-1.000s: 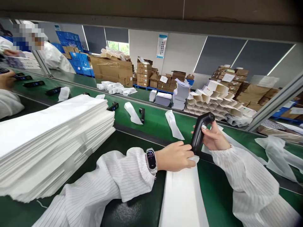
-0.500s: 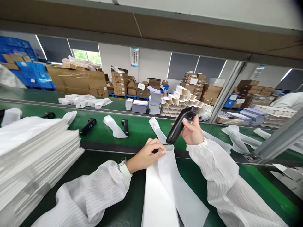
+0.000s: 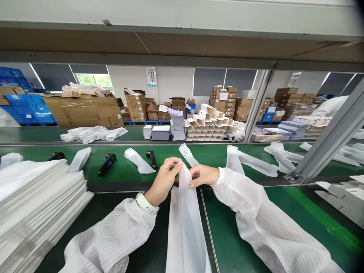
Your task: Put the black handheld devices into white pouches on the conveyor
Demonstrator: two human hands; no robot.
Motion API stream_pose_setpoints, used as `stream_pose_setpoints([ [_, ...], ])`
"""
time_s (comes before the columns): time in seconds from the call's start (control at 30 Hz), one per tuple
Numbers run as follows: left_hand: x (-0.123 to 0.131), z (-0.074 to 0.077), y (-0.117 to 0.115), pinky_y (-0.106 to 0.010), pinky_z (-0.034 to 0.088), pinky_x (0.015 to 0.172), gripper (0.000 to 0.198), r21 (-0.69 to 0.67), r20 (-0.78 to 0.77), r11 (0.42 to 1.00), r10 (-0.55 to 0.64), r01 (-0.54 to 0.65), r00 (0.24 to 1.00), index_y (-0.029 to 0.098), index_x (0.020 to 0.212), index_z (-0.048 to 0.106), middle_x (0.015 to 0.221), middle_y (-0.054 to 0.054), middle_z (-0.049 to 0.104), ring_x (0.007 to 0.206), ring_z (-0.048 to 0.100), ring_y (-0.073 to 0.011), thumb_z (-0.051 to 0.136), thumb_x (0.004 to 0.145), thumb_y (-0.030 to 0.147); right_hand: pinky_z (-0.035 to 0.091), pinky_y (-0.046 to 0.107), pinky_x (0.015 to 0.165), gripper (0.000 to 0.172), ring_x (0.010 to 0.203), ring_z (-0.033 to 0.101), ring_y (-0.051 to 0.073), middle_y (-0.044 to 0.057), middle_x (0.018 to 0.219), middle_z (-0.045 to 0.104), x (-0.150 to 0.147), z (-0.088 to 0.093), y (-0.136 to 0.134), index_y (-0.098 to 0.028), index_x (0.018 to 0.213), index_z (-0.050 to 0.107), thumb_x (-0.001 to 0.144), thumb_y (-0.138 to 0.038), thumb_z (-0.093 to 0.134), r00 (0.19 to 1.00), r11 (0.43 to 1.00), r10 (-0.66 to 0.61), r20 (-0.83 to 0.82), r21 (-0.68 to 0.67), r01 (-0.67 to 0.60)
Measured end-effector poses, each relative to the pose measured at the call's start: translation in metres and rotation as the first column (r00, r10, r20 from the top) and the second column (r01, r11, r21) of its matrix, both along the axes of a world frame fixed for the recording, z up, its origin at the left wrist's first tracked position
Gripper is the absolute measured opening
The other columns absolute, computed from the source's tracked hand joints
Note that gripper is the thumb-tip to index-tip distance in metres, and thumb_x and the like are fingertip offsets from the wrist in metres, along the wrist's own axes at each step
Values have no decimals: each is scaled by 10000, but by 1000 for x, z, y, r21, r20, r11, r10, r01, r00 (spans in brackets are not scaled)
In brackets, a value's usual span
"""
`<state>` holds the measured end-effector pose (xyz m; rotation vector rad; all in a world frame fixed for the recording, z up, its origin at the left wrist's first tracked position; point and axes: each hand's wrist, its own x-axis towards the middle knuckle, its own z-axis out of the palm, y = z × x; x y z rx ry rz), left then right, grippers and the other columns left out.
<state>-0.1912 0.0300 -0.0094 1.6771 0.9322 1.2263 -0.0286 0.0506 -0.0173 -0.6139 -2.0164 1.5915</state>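
Observation:
My left hand [image 3: 165,178] pinches the top end of a long translucent white sleeve bag [image 3: 191,220], holding it above the near surface. At the bag's upper right edge, my right hand [image 3: 203,175] has its thumb and fingers closed on the material. The bag hangs down towards me over a stack of flat white sleeves [image 3: 174,235]. No black handheld device shows in either hand; whether one is inside the bag is hidden. Beyond my hands, another white sleeve [image 3: 188,154] lies on the green belt [image 3: 167,149].
Black handheld devices [image 3: 107,164] and wrapped white sleeves [image 3: 139,160] lie along the belt. A tall pile of white sheets [image 3: 36,212] stands at left. A slanted metal post [image 3: 327,140] rises at right, and a shelf beam [image 3: 170,62] crosses overhead. Open white boxes [image 3: 207,125] are stacked behind.
The black device seen in my right hand is out of sight. My right hand has moved down and left onto the bag. My left hand has raised the bag's end, and the view has shifted.

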Motion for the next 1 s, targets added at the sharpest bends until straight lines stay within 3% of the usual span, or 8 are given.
stream_pose_setpoints([
  [0.1,-6,-6,2,-260,357,729,219,156,-153,986,77,-53,985,228,891,517,957,-23,433,842,444,-147,406,782,382,412,262,549,287,524,487,111,-12,545,521,16,4,18,-117,608,581,603,-401,620,926,908,-374,-54,180,377],
  [0.2,-19,-17,3,-288,329,756,325,204,-408,979,90,-6,908,277,996,486,928,-11,466,881,434,-179,500,707,427,419,286,578,353,608,513,148,24,665,562,60,15,49,-136,738,566,662,-474,498,549,482,-779,-303,270,834],
  [0.33,-36,-34,9,-270,335,650,429,-41,-638,989,-135,142,758,262,949,526,812,-3,503,764,467,-196,548,606,519,378,337,724,348,771,482,188,47,781,541,117,21,76,-151,827,509,727,-450,363,294,160,-881,-370,351,923],
  [0.47,-39,-42,14,-234,304,546,369,-145,-622,974,-228,177,749,205,769,556,762,-10,500,687,464,-185,504,624,540,311,403,809,249,845,457,236,75,797,538,130,1,78,-141,790,514,708,-353,414,211,56,-935,-285,470,881],
  [0.67,-34,-50,11,-265,307,627,257,-79,-629,989,-145,123,764,198,767,517,818,-14,511,772,459,-203,475,683,437,239,401,898,346,1082,321,248,135,1132,417,86,-21,59,-128,1033,448,725,-285,435,294,134,-936,-195,575,808],
  [0.77,-33,-56,8,-281,304,656,225,-1,-619,998,-56,70,784,186,726,501,768,-7,500,765,459,-196,423,727,397,386,312,756,212,862,496,191,67,902,558,40,-32,36,-171,869,554,728,-303,466,487,335,-867,-100,606,721],
  [0.87,-32,-61,6,-274,315,641,225,64,-572,997,4,40,820,185,714,496,725,2,481,750,460,-188,401,743,387,417,238,593,209,670,529,140,11,743,581,-2,-47,10,-192,805,592,652,-334,583,766,653,-640,70,574,494],
  [1.0,-32,-62,5,-265,349,627,222,48,-491,997,-23,54,871,192,758,518,755,-5,493,756,464,-184,421,737,390,386,216,509,118,577,510,121,-8,626,567,-24,-61,-10,-178,717,602,623,-249,612,783,716,-616,88,475,511],
])
